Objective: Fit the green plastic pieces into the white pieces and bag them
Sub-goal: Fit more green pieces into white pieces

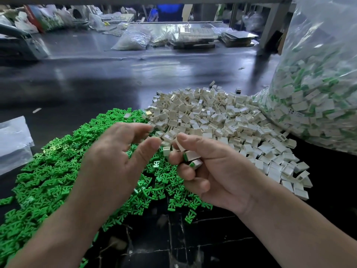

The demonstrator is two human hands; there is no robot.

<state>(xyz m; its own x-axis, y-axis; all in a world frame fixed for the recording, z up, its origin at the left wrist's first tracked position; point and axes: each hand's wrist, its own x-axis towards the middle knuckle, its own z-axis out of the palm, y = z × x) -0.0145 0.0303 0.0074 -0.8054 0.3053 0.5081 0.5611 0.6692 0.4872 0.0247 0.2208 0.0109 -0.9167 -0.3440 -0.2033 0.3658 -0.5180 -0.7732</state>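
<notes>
Single wide-angle view from the head, facing forward and down over a dark table (92, 84). Sits close above the left hand (116, 153) and right hand (218, 171), both forearms entering from the bottom edge. Near enough to show the green ends of the fitted pieces (193, 158) gripped in the right hand. Takes in the green pile (44, 180) lower left, the white pile (222, 117) centre right, the bag (318, 84) cropped at the right edge. Reaches to blurred clutter at the far side.
</notes>
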